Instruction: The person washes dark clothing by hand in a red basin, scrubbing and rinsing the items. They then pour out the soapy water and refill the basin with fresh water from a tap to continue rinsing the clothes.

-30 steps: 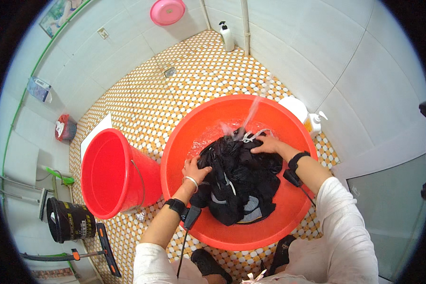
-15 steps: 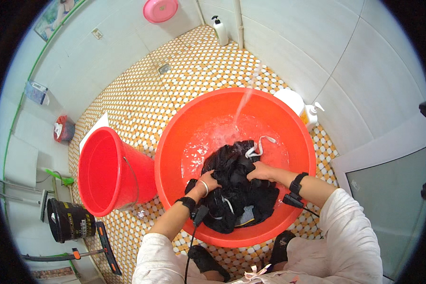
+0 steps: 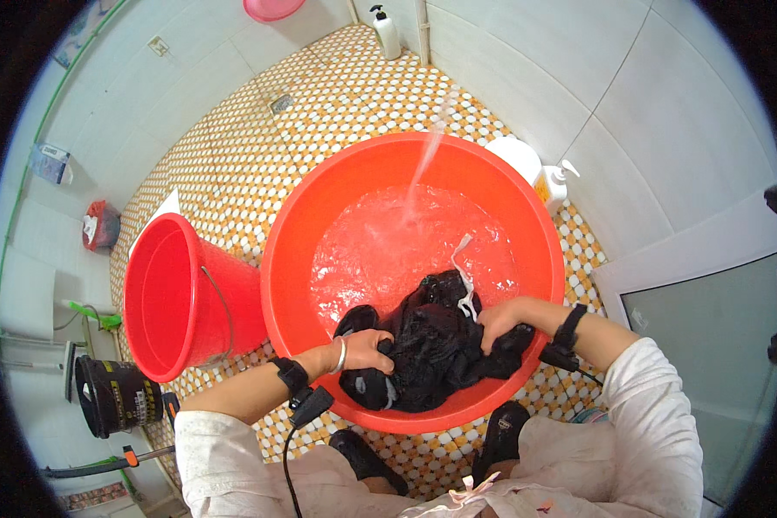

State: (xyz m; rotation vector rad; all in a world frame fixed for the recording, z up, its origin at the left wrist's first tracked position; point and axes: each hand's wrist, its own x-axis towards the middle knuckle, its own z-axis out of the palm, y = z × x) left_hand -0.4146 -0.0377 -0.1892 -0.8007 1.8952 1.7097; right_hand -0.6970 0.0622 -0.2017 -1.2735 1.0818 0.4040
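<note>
A wet black garment (image 3: 436,341) with a white drawstring (image 3: 464,272) lies bunched in the near half of a large orange-red basin (image 3: 285,250). Water streams into the basin from the far side, and shallow water (image 3: 380,233) shows beyond the cloth. My left hand (image 3: 367,352) has its fingers curled around the garment's left part, by the basin's near left rim. At the garment's right side my right hand (image 3: 499,324) grips the cloth, its fingertips partly hidden in the folds.
A red bucket (image 3: 168,298) with a wire handle stands left of the basin. A black bucket (image 3: 112,397) and a long-handled squeegee (image 3: 147,453) are farther left. White pump bottles (image 3: 554,186) stand at the basin's far right, against the tiled wall. A floor drain (image 3: 281,104) lies beyond.
My left hand has moved left and nearer to me, and my right hand slightly right. The garment has been drawn nearer and bunched, showing more water beyond it. The view has shifted a little.
</note>
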